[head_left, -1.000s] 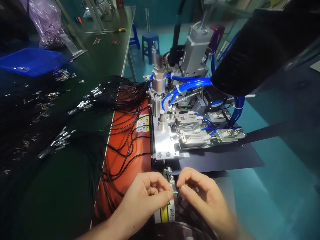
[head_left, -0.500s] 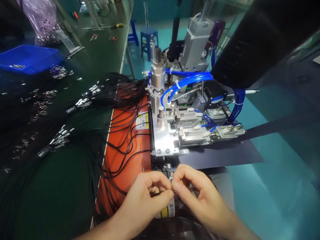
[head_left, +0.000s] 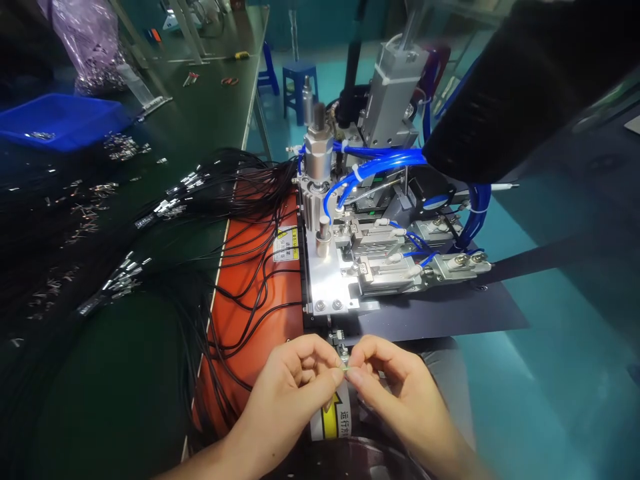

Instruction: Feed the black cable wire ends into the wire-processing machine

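Just in front of the machine, my left hand (head_left: 300, 380) is closed in a pinch, thumb against forefinger. My right hand (head_left: 395, 383) pinches too, its fingertips almost meeting the left ones. A short, thin green wire (head_left: 346, 369) bridges the two pinches, with both ends hidden by my fingers. Behind my fingertips is a small metal fixture (head_left: 340, 339) at the front of the machine. Black cables (head_left: 255, 307) run across the orange machine surface (head_left: 280, 320) to my left; whether the wire belongs to one of them is hidden.
Pneumatic cylinders (head_left: 385, 273) with blue hoses (head_left: 390, 160) stand beyond my hands. A large black tube (head_left: 505, 100) hangs at upper right. On the green table at left lie cable bundles with metal ends (head_left: 120, 277) and a blue tray (head_left: 60, 123). A blue stool (head_left: 300, 90) is farther back.
The green wire now shows between my fingertips, which have risen slightly. Both hands stay closed, and more of the yellow label below them is visible.
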Tool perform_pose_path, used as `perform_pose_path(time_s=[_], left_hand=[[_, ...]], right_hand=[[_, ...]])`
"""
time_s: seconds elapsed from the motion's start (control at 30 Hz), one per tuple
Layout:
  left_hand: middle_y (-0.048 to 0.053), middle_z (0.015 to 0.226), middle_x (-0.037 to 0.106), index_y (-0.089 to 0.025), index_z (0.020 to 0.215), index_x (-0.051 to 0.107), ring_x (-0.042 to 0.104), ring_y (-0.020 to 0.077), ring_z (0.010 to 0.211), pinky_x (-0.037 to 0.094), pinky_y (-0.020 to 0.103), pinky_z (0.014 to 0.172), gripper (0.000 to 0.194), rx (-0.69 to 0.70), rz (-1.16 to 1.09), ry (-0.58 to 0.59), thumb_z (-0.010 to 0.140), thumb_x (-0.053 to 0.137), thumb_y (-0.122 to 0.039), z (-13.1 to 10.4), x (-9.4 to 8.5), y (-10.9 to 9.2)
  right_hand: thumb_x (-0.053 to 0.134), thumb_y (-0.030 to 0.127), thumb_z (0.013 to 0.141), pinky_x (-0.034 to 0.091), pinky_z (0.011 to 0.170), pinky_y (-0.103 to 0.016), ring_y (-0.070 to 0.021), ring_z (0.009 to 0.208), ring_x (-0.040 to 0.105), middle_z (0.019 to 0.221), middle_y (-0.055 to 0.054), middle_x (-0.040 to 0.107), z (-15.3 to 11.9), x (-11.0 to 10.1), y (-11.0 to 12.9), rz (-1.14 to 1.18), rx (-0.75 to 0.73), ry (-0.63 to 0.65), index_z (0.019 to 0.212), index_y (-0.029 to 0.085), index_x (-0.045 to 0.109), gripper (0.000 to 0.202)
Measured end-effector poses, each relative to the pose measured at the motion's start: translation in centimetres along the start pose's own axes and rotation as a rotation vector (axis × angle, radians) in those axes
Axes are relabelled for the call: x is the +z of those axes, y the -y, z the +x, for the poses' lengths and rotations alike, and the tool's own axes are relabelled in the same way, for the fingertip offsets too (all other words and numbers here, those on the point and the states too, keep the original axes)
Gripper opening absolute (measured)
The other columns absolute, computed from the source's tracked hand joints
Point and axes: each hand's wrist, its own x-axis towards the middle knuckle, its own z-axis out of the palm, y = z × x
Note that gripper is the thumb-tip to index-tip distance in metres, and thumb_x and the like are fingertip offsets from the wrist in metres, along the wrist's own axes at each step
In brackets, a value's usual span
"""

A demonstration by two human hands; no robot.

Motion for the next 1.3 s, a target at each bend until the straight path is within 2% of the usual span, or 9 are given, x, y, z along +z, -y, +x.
perform_pose_path(time_s=[0.53,0.8,1.1,1.3], left_hand=[[-0.007,0.053,0.045,-0.016,0.078,0.054,0.036,0.0053,0.048,0.027,0.015,0.047,0.011,0.039,-0.079,-0.004,0.082,0.058,-0.025,-0.4,0.4,0.5],[-0.006,0.053,0.048,-0.016,0.079,0.056,0.039,0.0061,0.049,0.03,0.016,0.048,0.01,0.05,-0.1,-0.01,0.082,0.059,-0.025,-0.5,0.4,0.7],[-0.005,0.053,0.051,-0.016,0.076,0.056,0.043,0.0074,0.051,0.033,0.017,0.051,0.01,0.072,-0.04,-0.021,0.081,0.059,-0.024,-0.5,0.6,0.3],[-0.005,0.054,0.05,-0.016,0.078,0.056,0.041,0.0073,0.051,0.032,0.017,0.05,0.009,0.061,-0.092,-0.037,0.081,0.059,-0.024,-0.7,0.7,0.4]], right_hand=[[0.061,0.027,0.081,0.032,0.049,-0.021,-0.0101,0.052,0.036,0.058,0.006,0.044,-0.1,0.8,-1.3,0.11,-0.011,-0.026,0.071,0.019,0.055,0.015],[0.062,0.031,0.08,0.033,0.049,-0.022,-0.0109,0.051,0.037,0.057,0.005,0.044,-0.2,0.9,-1.1,0.11,-0.009,-0.056,0.07,0.018,0.055,0.018],[0.063,0.029,0.079,0.035,0.05,-0.022,-0.0113,0.052,0.039,0.056,0.005,0.046,-0.1,0.7,-1.2,0.114,-0.011,-0.053,0.07,0.018,0.057,0.015],[0.062,0.03,0.081,0.035,0.05,-0.02,-0.0099,0.051,0.038,0.056,0.006,0.046,-0.3,0.9,-1.2,0.171,0.01,-0.031,0.072,0.018,0.055,0.016]])
